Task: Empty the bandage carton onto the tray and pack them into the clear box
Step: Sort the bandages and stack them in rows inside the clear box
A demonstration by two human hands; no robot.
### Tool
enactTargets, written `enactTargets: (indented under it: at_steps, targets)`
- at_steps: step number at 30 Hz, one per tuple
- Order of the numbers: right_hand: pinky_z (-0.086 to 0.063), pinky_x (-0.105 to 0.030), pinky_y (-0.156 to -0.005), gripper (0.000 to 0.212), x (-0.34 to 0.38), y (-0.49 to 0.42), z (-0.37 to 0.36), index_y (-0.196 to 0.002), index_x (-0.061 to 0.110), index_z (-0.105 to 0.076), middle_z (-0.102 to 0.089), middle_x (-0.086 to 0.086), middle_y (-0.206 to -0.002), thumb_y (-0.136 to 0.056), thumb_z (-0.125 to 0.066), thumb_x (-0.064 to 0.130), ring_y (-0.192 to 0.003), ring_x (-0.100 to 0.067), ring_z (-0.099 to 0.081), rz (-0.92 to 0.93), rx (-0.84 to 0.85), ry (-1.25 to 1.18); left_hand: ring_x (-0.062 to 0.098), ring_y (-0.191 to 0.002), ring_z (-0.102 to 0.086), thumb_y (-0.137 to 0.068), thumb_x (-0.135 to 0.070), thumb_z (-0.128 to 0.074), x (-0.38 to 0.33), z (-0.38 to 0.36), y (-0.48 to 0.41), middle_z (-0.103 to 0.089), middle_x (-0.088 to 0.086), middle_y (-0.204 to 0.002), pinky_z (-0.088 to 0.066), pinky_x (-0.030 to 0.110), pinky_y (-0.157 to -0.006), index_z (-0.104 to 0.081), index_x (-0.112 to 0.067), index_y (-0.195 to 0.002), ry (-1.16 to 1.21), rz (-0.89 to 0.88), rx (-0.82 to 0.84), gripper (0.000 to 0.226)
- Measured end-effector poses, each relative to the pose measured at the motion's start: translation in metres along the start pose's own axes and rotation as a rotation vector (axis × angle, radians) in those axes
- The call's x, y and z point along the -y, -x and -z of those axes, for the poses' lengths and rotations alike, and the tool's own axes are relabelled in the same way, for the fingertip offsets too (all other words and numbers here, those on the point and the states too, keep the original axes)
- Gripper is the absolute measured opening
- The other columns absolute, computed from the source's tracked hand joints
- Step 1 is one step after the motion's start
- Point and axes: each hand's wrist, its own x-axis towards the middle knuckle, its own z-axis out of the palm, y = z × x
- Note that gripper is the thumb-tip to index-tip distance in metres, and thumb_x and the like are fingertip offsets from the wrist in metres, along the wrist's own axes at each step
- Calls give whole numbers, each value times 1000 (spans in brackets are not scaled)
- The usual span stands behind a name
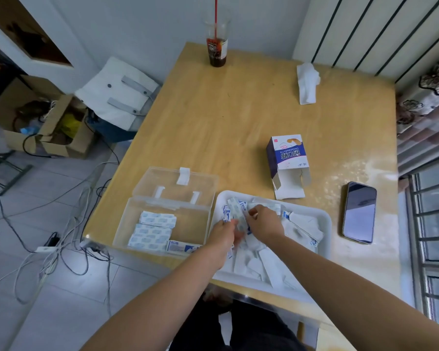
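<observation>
My left hand (224, 233) and right hand (264, 224) each pinch bandages (236, 209) over the tray (326, 220). Left of the tray, the clear box (190, 219) stands open.

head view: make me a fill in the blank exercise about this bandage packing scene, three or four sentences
1. The clear box stands with its lid ____.
2. Seen from the person, it sits to the ____ of the tray.
3. The left hand and right hand both handle bandages in the ____.
4. The phone lies screen ____ on the table.

Missing words: open; left; tray; up
</observation>
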Motion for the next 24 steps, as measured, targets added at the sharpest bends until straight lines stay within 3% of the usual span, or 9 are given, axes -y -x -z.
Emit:
enactTargets:
  at_steps: [4,8,11,14,19,24]
  targets:
    - [-51,-29,-76,23,4,-8,-6,-106,14,-66,-71,-5,-96,-93,-55,30,-89,-21,-65,-41,-49,-98,22,-83,-56,-100,-21,-34,9,2,-8,-66,10,-104,-41,28,-68,-56,-20,-114,-52,7,-57,26]
    - [-43,-21,-65,11,9,-11,-7,-96,15,-66,-69,-3,-84,-86,-62,18,-70,-14,-58,-35,-32,-200,18,-64,-47,-100,-18,-34,10,2,-10,-61,10,-89,-33,27,-56,-57,-20,-98,-48,-10,-79,23]
    - [-38,-17,-52,5,13,-12,-9,-83,15,-62,-57,6,-65,-84,-66,17,-64,-12,-54,7,-32,-230,17,-60,-43,-100,-17,-32,7,3,-11,-58,10,-83,-33,27,-52,-56,-19,-97,-24,-5,-66,24]
    - [-34,-16,-49,24,12,-11,-7,-64,17,-52,-50,6,-56,-82,-67,20,-55,-11,-48,24,-12,-244,18,-59,-46,-100,-14,-30,2,4,-11,-57,7,-75,-37,27,-53,-54,-22,-96,-15,-20,-65,26]
    - [-49,-29,-64,16,1,-6,1,-73,12,-54,-56,-1,-65,-83,-62,22,-64,-18,-53,-2,1,-350,18,-53,-36,-100,-17,-32,2,0,-9,-38,5,-68,-34,26,-51,-47,-10,-98,-45,-102,-138,17]
    - [-43,-27,-56,22,-14,3,10,-68,14,-46,-51,-6,-65,-84,-61,18,-61,-20,-47,-28,-22,-495,18,-53,-36,-96,-19,-37,-3,-12,-3,-38,2,-67,-37,28,-54,-49,-13,-115,-67,-135,-71,24]
